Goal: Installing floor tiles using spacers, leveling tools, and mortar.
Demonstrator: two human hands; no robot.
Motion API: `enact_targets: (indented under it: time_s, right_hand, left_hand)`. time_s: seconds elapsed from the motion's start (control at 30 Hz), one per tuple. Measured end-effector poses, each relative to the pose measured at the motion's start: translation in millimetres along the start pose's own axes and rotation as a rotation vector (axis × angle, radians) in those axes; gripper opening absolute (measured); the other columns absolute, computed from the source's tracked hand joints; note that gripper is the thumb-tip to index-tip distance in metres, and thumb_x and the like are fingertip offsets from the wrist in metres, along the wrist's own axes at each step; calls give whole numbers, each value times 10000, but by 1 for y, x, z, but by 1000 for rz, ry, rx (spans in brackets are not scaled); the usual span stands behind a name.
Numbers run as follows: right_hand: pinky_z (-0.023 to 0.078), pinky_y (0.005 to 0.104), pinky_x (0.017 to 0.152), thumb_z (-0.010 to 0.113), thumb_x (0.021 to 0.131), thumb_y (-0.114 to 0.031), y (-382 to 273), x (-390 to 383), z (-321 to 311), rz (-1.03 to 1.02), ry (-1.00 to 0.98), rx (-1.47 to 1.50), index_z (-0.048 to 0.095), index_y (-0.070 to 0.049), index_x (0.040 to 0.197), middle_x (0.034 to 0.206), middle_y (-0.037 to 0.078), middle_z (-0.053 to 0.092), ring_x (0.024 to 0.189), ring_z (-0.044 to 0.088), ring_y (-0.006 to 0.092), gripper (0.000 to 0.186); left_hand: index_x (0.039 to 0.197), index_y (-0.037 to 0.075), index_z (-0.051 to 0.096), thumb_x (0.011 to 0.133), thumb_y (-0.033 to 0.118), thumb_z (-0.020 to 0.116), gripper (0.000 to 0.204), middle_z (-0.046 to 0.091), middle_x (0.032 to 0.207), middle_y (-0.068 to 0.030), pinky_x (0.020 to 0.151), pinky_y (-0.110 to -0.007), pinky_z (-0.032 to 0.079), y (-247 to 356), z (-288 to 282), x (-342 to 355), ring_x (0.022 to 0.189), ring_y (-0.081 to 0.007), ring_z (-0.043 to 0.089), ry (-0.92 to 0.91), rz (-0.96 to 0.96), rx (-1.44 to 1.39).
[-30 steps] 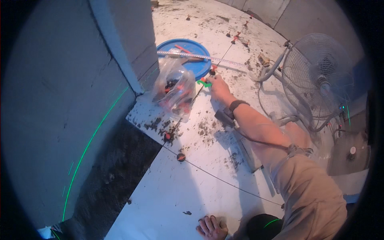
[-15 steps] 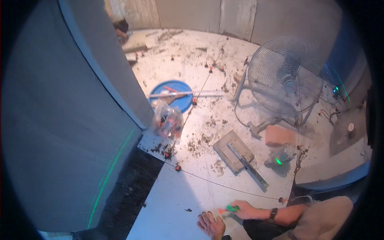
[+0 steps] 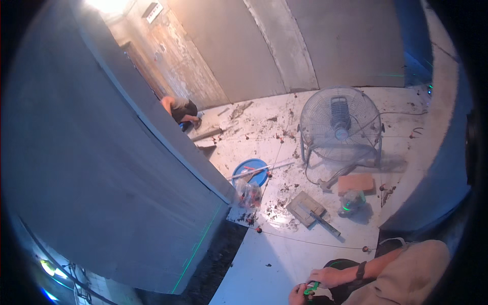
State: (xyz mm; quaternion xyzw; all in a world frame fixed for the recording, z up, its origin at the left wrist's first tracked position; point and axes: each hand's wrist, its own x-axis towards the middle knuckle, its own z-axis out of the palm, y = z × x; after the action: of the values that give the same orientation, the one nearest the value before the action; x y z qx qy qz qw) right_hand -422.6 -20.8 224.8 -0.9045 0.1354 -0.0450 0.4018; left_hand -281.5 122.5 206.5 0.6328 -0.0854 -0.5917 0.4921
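Both my hands meet at the bottom edge, low over the pale floor tile. My right hand, with a dark band on its wrist, pinches a small green piece. My left hand is curled against the same piece from the left and is partly cut off by the frame. A thin string line with small red clips runs across the floor a little beyond my hands.
A plastering float, a brick and a green-glowing laser level lie ahead. Further back stand a floor fan, a blue basin and a clear plastic bag. A grey wall fills the left. Another person crouches far back.
My right arm has drawn back from the bag and basin to my left hand, bringing the green piece. My head has lifted, so more of the room shows.
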Motion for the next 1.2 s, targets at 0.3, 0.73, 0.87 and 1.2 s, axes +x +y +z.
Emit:
enact_targets:
  time_s: [0.3, 0.73, 0.87, 1.2]
  right_hand:
    - [464, 433, 909, 563, 885, -139, -45, -66, -20, -187, -78, 217, 420, -26, 1335, 1249, 207, 507, 1110, 540, 384, 485]
    - [506, 413, 776, 491, 940, -320, -14, -130, 1, 79, 204, 471, 577, -50, 1176, 995, 169, 660, 891, 646, 336, 369]
    - [497, 417, 814, 458, 967, -271, -10, -129, 5, -88, 247, 362, 556, -44, 1190, 1011, 198, 626, 941, 620, 388, 333]
    - [505, 330, 520, 481, 855, -37, 82, -90, -3, 613, 214, 737, 577, -23, 960, 730, 79, 632, 591, 627, 184, 143]
  left_hand:
    - [1038, 68, 543, 942, 161, 544, 134, 564, 778, -36, 543, -237, 461, -19, 44, -118, 616, -119, 534, -186, 30, -518]
    - [983, 34, 640, 891, 227, 631, 214, 696, 872, -154, 671, -359, 529, -33, 86, -87, 791, -285, 689, 119, 49, 304]
    - [1082, 23, 582, 941, 184, 568, 214, 605, 782, -21, 471, -216, 411, -29, 78, -88, 568, -88, 519, -134, 13, -35]
    - [892, 3, 632, 914, 212, 552, 225, 644, 736, -136, 696, -358, 494, -20, 62, 24, 709, -244, 622, 190, 339, 762]
